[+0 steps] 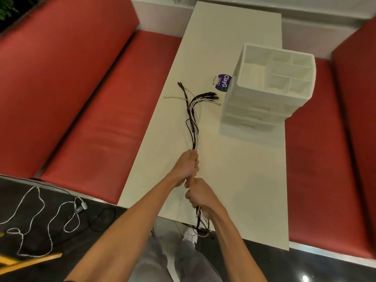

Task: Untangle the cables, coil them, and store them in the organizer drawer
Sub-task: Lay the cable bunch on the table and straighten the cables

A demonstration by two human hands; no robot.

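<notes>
A bundle of black and white cables point(192, 119) lies stretched along the white table point(244, 180), its far ends fanned out near the organizer. My left hand point(188, 163) grips the bundle at its middle. My right hand point(200, 195) grips it just behind, closer to me, and the near ends hang off the table's front edge below that hand. The white organizer point(270, 92) stands at the right of the table, with open compartments on top and closed drawers in its front.
A purple tag point(223, 82) lies against the organizer's left side. Red benches point(91, 110) run along both sides of the table. On the dark floor at the left lie loose white and black cords point(50, 216) and a wooden piece.
</notes>
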